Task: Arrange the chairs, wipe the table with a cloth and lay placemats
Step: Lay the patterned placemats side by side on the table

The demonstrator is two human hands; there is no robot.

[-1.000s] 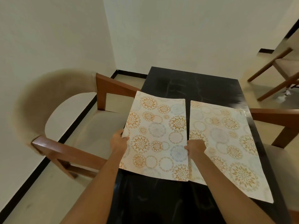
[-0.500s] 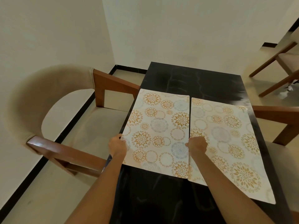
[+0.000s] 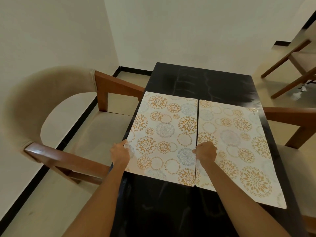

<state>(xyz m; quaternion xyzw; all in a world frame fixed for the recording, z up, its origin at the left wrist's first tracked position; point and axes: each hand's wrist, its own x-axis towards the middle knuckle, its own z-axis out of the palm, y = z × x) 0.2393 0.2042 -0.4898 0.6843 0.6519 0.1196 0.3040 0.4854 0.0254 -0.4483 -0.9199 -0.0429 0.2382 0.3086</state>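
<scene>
Two cream placemats with orange and grey flower circles lie side by side on the black table (image 3: 201,82). My left hand (image 3: 120,153) pinches the left edge of the left placemat (image 3: 164,132). My right hand (image 3: 206,152) grips that placemat's right edge, at the narrow gap to the right placemat (image 3: 239,142), and partly lies over the right one. The left placemat lies flat, its left edge at the table's left edge. No cloth is in view.
A beige padded chair with wooden arms (image 3: 56,124) stands at the table's left side. Another chair's wooden arm (image 3: 290,115) and seat show at the right. A third chair (image 3: 297,65) stands apart at the back right. Walls close the left and far sides.
The left placemat has slid slightly forward and settled flat, parallel to the right one with a thin gap. Both hands stayed on its edges.
</scene>
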